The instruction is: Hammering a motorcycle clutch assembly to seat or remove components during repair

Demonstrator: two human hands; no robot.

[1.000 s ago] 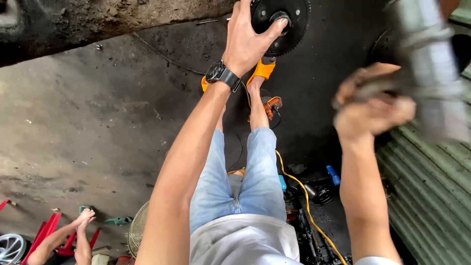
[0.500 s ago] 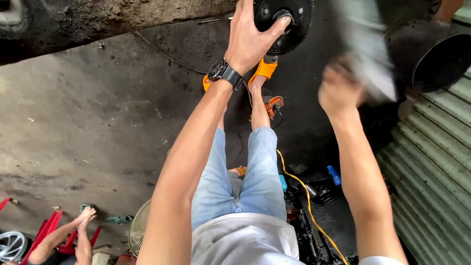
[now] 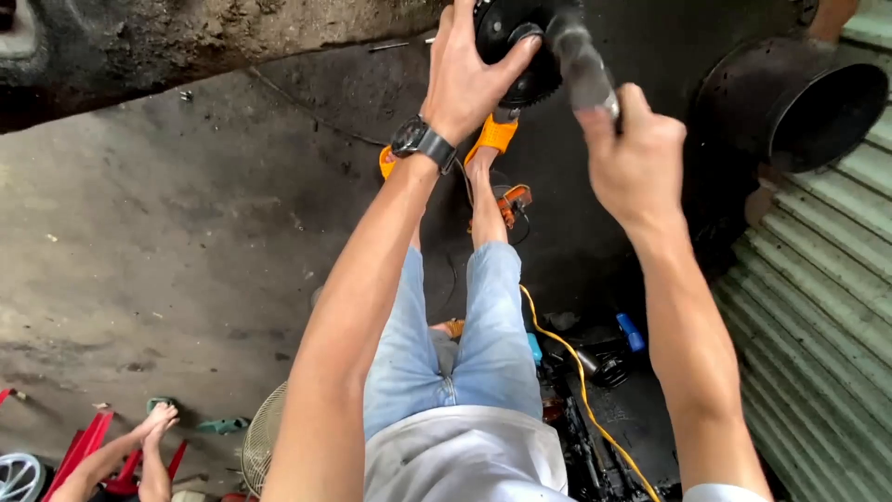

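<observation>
My left hand (image 3: 474, 74), with a black watch (image 3: 423, 141) on its wrist, grips a black round toothed part (image 3: 520, 42) at the top of the head view. My right hand (image 3: 636, 153) is closed around a grey, motion-blurred tool (image 3: 581, 56). The tool's far end lies against or just over the black part; the blur hides whether they touch. My legs in light blue jeans (image 3: 465, 335) stretch out below the hands, ending in orange sandals (image 3: 492, 135).
A big black open cylinder (image 3: 818, 102) stands at the right above a corrugated metal sheet (image 3: 818, 307). A yellow cable (image 3: 576, 372) runs past dark tools and parts on the floor. Another person's bare feet (image 3: 149, 437) rest by a red stool, next to a fan (image 3: 265, 446).
My right hand has swung the grey tool from the far right in toward the black toothed part. My left hand has kept its hold on the part.
</observation>
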